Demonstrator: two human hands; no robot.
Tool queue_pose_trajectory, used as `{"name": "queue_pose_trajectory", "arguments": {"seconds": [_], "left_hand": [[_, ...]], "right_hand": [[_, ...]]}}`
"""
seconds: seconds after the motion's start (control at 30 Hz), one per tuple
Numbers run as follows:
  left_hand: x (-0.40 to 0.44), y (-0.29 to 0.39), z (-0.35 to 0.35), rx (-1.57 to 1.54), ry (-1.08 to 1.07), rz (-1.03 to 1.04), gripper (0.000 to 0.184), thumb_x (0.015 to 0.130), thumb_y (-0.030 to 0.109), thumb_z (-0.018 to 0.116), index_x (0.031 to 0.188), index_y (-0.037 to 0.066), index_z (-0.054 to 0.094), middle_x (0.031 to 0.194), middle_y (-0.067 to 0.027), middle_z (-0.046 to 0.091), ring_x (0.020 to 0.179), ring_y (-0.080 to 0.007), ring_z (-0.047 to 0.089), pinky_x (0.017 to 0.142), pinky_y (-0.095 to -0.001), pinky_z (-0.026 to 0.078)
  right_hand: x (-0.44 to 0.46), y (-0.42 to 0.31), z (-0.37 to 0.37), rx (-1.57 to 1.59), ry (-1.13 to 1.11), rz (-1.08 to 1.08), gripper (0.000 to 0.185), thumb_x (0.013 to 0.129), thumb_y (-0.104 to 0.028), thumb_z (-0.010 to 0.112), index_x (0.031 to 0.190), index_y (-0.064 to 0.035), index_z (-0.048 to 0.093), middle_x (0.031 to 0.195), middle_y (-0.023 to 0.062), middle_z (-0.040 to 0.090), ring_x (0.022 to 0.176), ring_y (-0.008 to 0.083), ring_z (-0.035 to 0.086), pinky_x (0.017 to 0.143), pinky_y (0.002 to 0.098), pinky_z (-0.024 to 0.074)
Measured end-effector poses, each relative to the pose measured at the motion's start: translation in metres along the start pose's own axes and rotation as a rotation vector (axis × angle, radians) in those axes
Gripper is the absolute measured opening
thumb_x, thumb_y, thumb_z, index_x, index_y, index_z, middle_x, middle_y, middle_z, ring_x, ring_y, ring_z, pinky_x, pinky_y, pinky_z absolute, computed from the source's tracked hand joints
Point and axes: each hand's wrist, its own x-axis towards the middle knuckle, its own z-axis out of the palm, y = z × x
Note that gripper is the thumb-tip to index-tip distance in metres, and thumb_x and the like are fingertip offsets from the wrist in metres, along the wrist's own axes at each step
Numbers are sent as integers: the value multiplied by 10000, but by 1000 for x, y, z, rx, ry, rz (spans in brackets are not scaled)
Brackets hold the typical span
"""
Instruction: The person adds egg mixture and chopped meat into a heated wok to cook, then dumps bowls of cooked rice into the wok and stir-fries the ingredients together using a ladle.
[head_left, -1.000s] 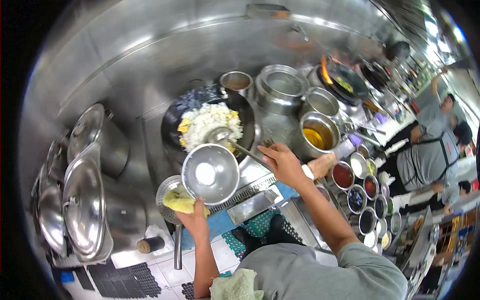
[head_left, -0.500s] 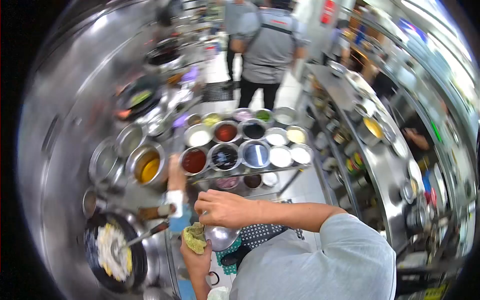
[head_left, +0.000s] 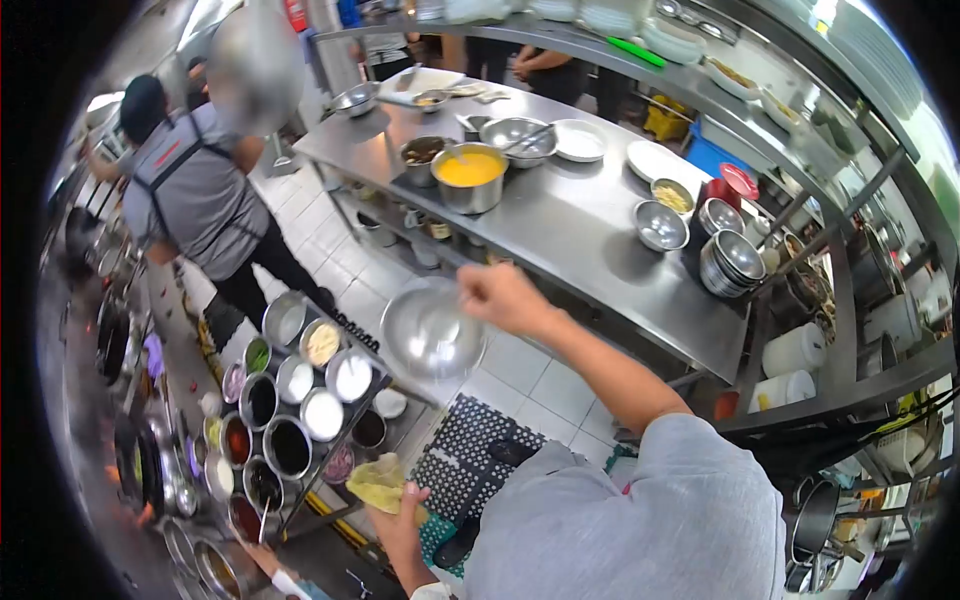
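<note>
The long steel desk (head_left: 590,230) runs ahead of you, bearing a stack of bowls (head_left: 735,268) near its right end. Your metal bowl (head_left: 432,328), slightly blurred, is in the air above the floor, between that desk and the sauce containers (head_left: 290,474). Your right hand (head_left: 508,299) appears pinched on its rim; the exact finger placement is hard to tell. Your left hand (head_left: 400,530) holds the yellow cloth (head_left: 378,485), apart from the bowl. Keep that rim grip firm, clear the desk's edge and the containers, and keep the cloth tucked close.
</note>
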Motion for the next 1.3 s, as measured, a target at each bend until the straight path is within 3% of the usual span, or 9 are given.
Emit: {"name": "queue_pose_trajectory", "arguments": {"seconds": [0.33,0.53,0.67,0.83,0.93,1.0,1.03,1.23,1.3], "left_hand": [[16,-29,88,236,-377,-171,475,913,119,750,1283,-42,499,1080,-127,653,821,-201,696,743,-338,595],[17,-47,86,128,-176,-161,419,921,118,732,1250,-17,511,1028,-102,642,790,-194,680,707,-329,584],[20,-69,68,133,-132,-171,413,914,110,731,1244,-13,515,981,-92,640,756,-183,669,678,-318,578],[8,-82,53,79,-46,-199,370,900,100,737,1199,-16,552,928,-78,661,702,-177,670,642,-312,569],[-8,-75,41,101,16,-225,373,897,134,744,1189,-12,563,917,-79,666,691,-178,674,629,-321,564],[-12,-85,32,98,33,-233,377,897,140,746,1187,-15,562,906,-82,667,681,-177,674,622,-324,563],[-13,-97,25,40,45,-237,384,889,146,767,1172,-16,564,910,-82,667,670,-177,675,609,-322,559],[-29,-85,16,-86,344,-197,379,863,149,826,1090,-31,581,834,-62,657,630,-142,641,555,-293,532],[-36,-93,6,-143,438,-190,356,862,145,823,1071,-28,592,815,-58,659,625,-138,639,549,-288,524]], "right_hand": [[-77,308,-190,-145,956,824,253,742,-245,752,700,-29,626,689,155,671,694,322,675,649,434,520],[-134,325,-276,-134,1025,1051,297,772,-324,719,804,-28,713,803,186,743,861,366,738,805,452,564],[-169,390,-267,-691,1025,1333,327,819,-292,657,971,-12,729,1052,245,744,979,395,739,860,513,570],[-197,506,-275,-1419,-543,963,323,820,-468,767,973,-186,805,1093,42,770,1056,282,730,812,444,562],[-175,512,-274,-1294,-419,975,299,853,-373,726,977,-106,778,1042,101,771,941,279,752,788,456,569],[-141,462,-255,-388,600,1384,357,892,-390,695,979,-52,766,1063,152,758,945,338,740,796,473,573],[-125,432,-244,-265,809,1381,389,911,-399,680,980,-25,760,1074,177,752,947,368,734,800,481,576],[-70,373,-136,-575,583,821,549,972,-493,622,791,22,684,806,215,701,750,406,664,735,516,502],[-47,307,-55,-310,512,488,497,973,-338,695,649,1,529,584,79,499,599,187,442,610,421,399]]}}
